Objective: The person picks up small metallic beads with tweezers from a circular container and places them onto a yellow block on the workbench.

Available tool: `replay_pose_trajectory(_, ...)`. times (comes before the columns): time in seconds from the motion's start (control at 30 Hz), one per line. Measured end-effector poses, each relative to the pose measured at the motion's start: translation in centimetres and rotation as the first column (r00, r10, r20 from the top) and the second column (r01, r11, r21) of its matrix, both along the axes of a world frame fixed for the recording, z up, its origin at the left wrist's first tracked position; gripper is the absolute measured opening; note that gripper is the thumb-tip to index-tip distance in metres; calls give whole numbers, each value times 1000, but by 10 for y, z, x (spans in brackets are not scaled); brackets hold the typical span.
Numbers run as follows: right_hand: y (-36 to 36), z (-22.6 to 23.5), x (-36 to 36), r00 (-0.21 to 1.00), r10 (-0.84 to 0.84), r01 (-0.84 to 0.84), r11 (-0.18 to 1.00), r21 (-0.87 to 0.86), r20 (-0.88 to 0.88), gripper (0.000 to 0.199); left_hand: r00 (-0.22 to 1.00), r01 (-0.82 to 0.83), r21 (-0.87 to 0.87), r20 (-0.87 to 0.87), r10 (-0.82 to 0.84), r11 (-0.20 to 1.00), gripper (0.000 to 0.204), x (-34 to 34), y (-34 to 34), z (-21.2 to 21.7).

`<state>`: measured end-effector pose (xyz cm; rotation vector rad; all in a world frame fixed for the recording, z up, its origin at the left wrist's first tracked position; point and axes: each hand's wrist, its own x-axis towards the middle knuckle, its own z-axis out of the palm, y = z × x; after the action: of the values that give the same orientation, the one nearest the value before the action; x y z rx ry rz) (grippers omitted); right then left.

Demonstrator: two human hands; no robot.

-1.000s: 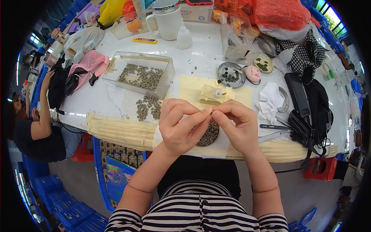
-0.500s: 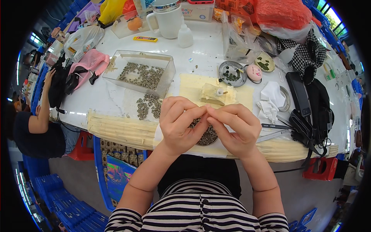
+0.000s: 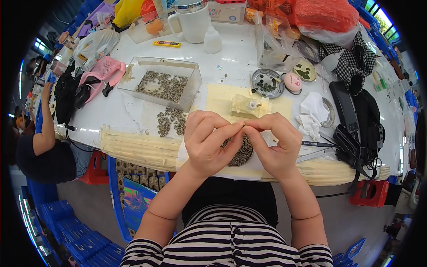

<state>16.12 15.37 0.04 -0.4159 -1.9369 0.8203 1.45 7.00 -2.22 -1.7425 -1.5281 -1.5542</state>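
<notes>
My left hand and my right hand meet fingertip to fingertip, thumb and forefinger pinched on each. Whatever they pinch is too small to make out. Directly below them a round dish of small grey metal parts shows partly between the palms. Just beyond my fingertips stands a tape-covered block with a small white round piece on it. It rests on a yellowish taped sheet. To the left, a clear plastic box holds many similar parts, and a loose pile lies beside it.
Tweezers lie right of my right hand, near white cloth scraps and a black strapped bag. A round dish with dark green bits and a white squeeze bottle stand farther back. A person sits at left.
My right thumb and fingertips have shifted slightly, and the meeting point has moved a little to the right. More of the dish shows. The person at left has moved an arm.
</notes>
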Motion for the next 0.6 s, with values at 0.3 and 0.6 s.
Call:
replay_pose_trajectory(0.3,0,0,7,965,250,-239,721,-651,-78,11,998,62,-19,-28,-63,998,31,-1,-2,5)
replay_pose_trajectory(0.6,4,2,10,919,352,-361,575,-734,-177,16,993,119,-19,-24,-120,993,28,-4,-3,4)
